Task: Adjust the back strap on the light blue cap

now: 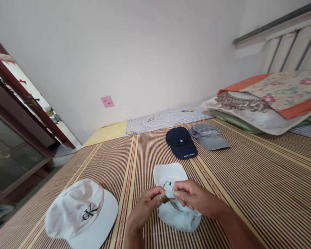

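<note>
A pale blue baseball cap (180, 219) lies on the striped mat in front of me, its brim pointing away and a small dark emblem near the brim. Above the cap's opening, its adjusting strap (170, 194) stretches between my two hands. My left hand (147, 204) pinches the strap end with the brass-coloured buckle (164, 198). From the other side my right hand (193, 196) grips the strap with thumb and fingers. Part of the cap's back edge is hidden behind the fingers.
A white cap (75, 207) with black letters lies at the left. Farther back, a navy cap (180, 141) touches a grey cap (209, 136). Stacked pillows (254, 107) lie at the right on the striped mat (98, 166). A white wall (134, 55) stands behind.
</note>
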`<state>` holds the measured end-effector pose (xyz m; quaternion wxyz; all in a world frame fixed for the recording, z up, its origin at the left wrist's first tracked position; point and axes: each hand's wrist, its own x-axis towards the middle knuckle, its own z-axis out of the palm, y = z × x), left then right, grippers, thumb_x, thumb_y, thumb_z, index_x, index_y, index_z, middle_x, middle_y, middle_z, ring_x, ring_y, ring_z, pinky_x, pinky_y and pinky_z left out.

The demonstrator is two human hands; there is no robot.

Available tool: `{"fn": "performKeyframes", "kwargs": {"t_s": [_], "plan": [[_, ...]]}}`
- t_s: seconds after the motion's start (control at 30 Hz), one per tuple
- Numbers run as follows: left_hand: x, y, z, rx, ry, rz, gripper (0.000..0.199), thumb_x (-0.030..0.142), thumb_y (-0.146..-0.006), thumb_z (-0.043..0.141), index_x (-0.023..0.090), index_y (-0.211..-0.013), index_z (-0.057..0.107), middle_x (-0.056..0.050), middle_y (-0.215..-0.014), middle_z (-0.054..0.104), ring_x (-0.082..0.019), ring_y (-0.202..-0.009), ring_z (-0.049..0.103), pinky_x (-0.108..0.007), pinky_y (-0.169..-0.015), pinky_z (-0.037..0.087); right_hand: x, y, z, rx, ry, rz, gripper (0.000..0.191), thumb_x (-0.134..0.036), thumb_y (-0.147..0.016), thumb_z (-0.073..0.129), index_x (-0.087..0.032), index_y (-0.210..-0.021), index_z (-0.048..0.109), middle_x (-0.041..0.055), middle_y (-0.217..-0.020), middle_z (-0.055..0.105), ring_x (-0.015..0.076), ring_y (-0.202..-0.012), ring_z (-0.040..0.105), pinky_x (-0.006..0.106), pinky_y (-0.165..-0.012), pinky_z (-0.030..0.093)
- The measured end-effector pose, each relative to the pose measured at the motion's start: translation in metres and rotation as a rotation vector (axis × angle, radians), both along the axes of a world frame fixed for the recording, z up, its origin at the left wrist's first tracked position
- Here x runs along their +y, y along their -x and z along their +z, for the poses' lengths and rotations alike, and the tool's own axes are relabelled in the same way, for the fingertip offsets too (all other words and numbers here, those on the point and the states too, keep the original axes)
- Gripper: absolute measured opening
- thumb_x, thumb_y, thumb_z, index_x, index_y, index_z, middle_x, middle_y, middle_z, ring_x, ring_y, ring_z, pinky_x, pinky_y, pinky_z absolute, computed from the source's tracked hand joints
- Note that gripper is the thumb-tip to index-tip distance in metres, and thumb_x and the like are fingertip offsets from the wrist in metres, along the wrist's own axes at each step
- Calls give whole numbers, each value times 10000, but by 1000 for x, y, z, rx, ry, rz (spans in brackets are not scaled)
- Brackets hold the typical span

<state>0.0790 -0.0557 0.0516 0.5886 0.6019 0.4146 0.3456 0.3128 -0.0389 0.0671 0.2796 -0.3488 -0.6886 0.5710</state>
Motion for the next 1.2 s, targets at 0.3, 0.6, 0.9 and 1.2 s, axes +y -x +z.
{"fn": "performKeyframes", "kwargs": {"t_s": [0.3, 0.6, 0.9, 1.2], "plan": [[0, -3, 2, 33, -18, -17, 399, 555, -917, 648, 163, -844, 671, 27, -724, 473, -140, -705, 354, -283, -671, 274, 0, -1, 4, -108, -9, 8, 179, -273, -929, 523, -199, -770, 559, -33, -638, 544, 97, -505, 416, 225, -487, 314], [1, -6, 6, 55, -8, -35, 411, 567, -891, 650, 167, -797, 626, 39, -692, 423, -137, -677, 319, -289, -642, 241, -1, -3, 6, -168, -160, 25, 225, -253, -905, 538, -200, -687, 523, -30, -634, 543, 123, -609, 487, 252, -602, 348], [2, -8, 5, 39, 8, -54, 410, 564, -851, 687, 183, -743, 578, 50, -675, 384, -129, -658, 295, -284, -620, 220, -3, -7, 7, -195, -172, 16, 136, -227, -886, 556, -195, -768, 614, -29, -678, 551, 132, -647, 491, 254, -611, 345], [0, -9, 5, 27, 17, -61, 439, 587, -843, 708, 178, -745, 582, 52, -665, 386, -122, -645, 291, -279, -610, 214, -3, -3, 10, -97, -150, -7, 204, -268, -908, 566, -199, -717, 571, -24, -661, 548, 127, -627, 477, 244, -601, 365]]}}
